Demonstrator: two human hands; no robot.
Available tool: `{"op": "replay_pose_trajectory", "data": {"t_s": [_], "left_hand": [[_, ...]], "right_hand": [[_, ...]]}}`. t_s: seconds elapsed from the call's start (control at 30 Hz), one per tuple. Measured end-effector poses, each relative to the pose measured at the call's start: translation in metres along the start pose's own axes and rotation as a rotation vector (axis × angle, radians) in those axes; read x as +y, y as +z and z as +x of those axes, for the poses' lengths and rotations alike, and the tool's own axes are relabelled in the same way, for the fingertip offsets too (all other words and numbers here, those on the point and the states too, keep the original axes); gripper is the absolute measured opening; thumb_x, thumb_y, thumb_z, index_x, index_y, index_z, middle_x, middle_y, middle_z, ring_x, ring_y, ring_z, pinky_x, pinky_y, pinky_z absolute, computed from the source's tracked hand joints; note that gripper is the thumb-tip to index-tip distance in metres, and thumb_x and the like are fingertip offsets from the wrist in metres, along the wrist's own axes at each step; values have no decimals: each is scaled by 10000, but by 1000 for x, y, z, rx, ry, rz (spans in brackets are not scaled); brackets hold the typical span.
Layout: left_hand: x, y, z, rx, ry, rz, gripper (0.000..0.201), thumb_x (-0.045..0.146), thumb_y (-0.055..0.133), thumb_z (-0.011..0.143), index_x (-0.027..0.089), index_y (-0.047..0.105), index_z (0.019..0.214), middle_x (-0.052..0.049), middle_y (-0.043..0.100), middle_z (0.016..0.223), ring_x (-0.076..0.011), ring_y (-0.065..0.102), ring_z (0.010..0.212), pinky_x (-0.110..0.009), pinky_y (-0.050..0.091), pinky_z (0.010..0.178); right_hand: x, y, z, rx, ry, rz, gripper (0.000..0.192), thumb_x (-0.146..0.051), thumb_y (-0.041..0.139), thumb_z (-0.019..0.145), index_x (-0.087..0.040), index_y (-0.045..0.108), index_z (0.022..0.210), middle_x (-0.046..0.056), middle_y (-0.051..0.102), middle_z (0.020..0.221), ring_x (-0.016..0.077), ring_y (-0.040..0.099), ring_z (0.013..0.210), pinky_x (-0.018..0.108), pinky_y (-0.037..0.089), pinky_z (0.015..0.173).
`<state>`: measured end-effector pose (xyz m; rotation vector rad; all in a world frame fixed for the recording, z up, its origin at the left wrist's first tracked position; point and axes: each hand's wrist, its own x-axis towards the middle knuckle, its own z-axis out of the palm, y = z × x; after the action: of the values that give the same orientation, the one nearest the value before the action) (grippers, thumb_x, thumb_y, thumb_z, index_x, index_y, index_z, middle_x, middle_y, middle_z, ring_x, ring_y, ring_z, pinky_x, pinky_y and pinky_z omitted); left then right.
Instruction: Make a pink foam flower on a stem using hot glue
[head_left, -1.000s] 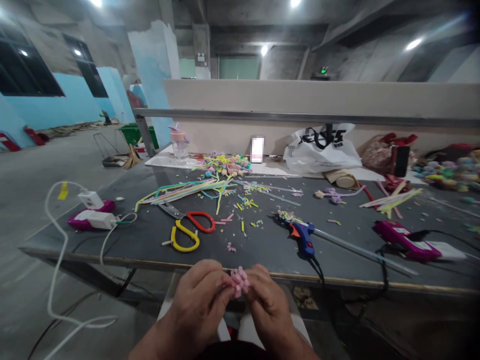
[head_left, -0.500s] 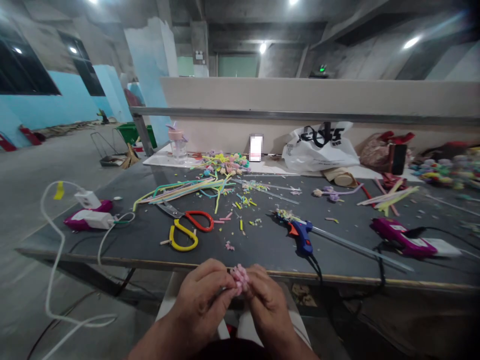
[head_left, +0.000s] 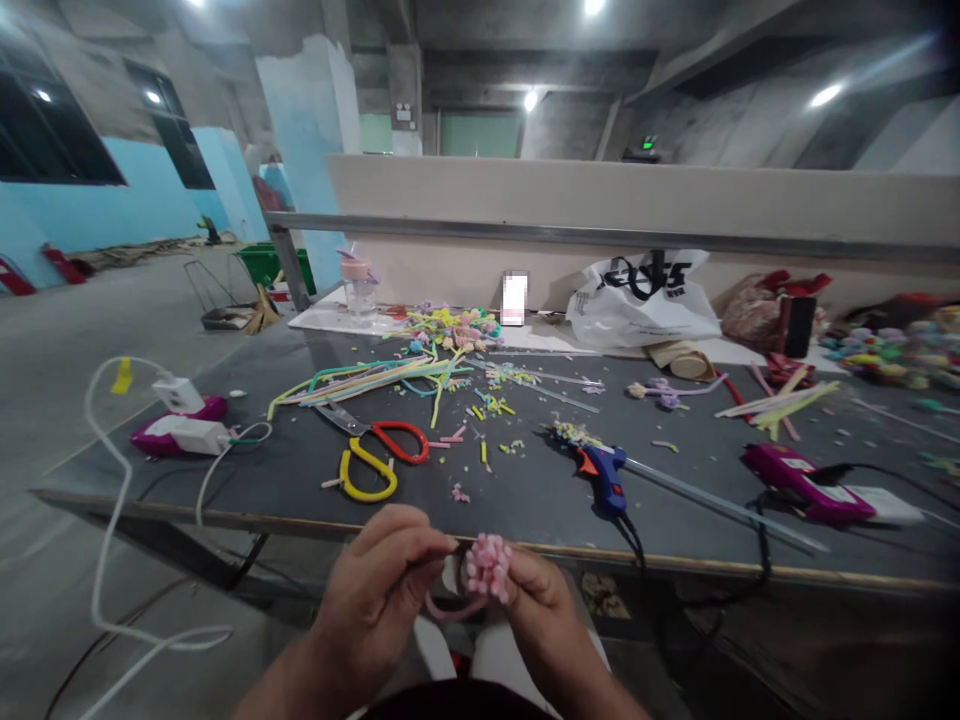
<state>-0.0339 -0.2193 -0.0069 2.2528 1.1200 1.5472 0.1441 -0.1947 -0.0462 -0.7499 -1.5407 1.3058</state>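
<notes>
Both hands meet just below the table's near edge [head_left: 225, 517]: the right hand [head_left: 536, 610] pinches a pink pipe-cleaner flower [head_left: 489, 567], the left hand [head_left: 379, 590] grips its curling pink stem [head_left: 450, 610]

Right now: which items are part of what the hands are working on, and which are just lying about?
In hand:
- pink flower, pinched by right hand
- pink stem, by left hand

Lying about on the table:
- scissors
- blue glue gun
- white bag
- loose sticks

Craft workshop in bare concrete hall: worktable [head_left: 300, 480], glue gun [head_left: 604, 472], scissors [head_left: 369, 452], pipe-cleaner scraps [head_left: 375, 380].
</notes>
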Motion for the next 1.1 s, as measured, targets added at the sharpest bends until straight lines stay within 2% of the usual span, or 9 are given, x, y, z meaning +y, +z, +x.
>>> {"op": "replay_pose_trajectory", "data": {"t_s": [0.13,0.3,0.47,0.7,0.8,0.9,0.97,1.1], "left_hand": [[3,1,2,-42,62,3,208,63,526,793,180,588,953,-38,590,815,-141,550,816,-217,492,701],[5,3,2,-134,39,-96,212,56,516,799,171,592,960,-40,556,814,-124,538,772,-211,486,680],[5,3,0,-200,15,-148,173,57,495,807,170,603,881,-43,540,805,-124,531,752,-221,476,671],[-1,6,-2,-238,-6,-192,169,67,449,825,168,583,806,-34,546,766,-118,526,718,-211,461,651],[-10,9,-7,-183,-76,-188,133,113,498,813,190,585,878,-36,558,817,-140,543,788,-235,471,698],[-21,17,-14,-70,-232,-222,248,195,550,797,214,555,1044,-56,565,942,-160,560,843,-263,494,712],[-26,24,-17,-115,-317,-306,302,230,537,811,229,545,1112,-71,563,1014,-168,572,875,-276,507,716],[-24,32,-16,-235,-336,-482,315,281,508,835,243,563,1143,-87,559,1093,-199,553,997,-323,488,818]], "right_hand": [[5,-2,-2,-93,55,152,279,-446,583,779,-202,706,719,34,621,743,162,553,723,270,456,671],[6,0,-3,-108,96,225,241,-414,606,772,-195,695,728,26,609,737,154,546,730,279,445,701],[4,1,-2,-136,119,237,210,-397,613,770,-210,698,726,13,592,734,144,533,723,263,434,695],[6,0,-1,-114,94,200,283,-457,614,749,-194,702,695,17,596,696,147,538,684,264,442,666],[2,2,1,-69,93,96,287,-450,582,777,-196,704,723,23,605,718,152,550,699,265,449,676],[-2,4,3,5,67,-12,245,-411,562,803,-215,707,782,22,626,782,158,565,762,267,446,734],[-2,5,3,21,74,13,235,-404,558,807,-221,704,797,17,632,771,152,569,742,262,451,722],[-4,8,3,-2,152,154,272,-439,547,804,-212,695,788,-2,605,639,121,539,574,238,462,592]]}}
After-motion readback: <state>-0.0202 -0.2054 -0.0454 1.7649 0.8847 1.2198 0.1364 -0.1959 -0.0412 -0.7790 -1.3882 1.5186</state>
